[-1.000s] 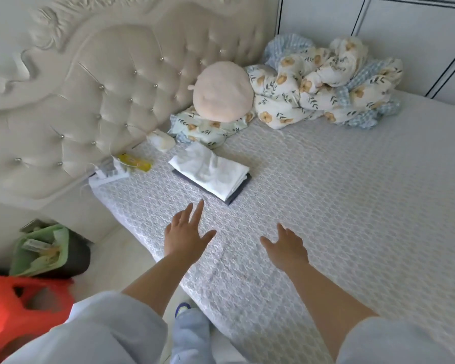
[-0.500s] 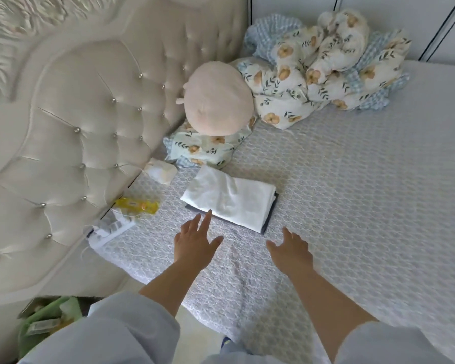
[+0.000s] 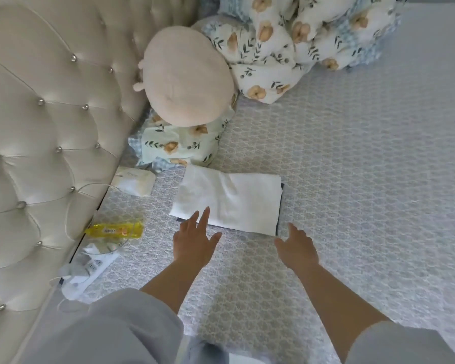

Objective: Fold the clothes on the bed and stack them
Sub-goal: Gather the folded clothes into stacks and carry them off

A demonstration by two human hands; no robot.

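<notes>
Evidently the stacking step is nearly finished: on the patterned bed (image 3: 365, 179), near the tufted headboard (image 3: 50, 127), a folded white garment (image 3: 229, 200) lies atop a dark folded one (image 3: 279, 206). Both hands reach in empty, fingers spread; the left hand (image 3: 193, 241) overlaps the stack's near edge, the right hand (image 3: 297, 248) sits just beside its corner. Squaring the pile likely follows. Since earlier, both hands have moved closer to the stack.

A cream tufted headboard (image 3: 45, 143) with shiny studs stands to the left of the hands. The bed (image 3: 365, 195) under them wears a pale blue-grey patterned cover stretching away to the right. Beyond them, a floral quilt (image 3: 294, 40) is heaped. Soft daylight falls evenly.
</notes>
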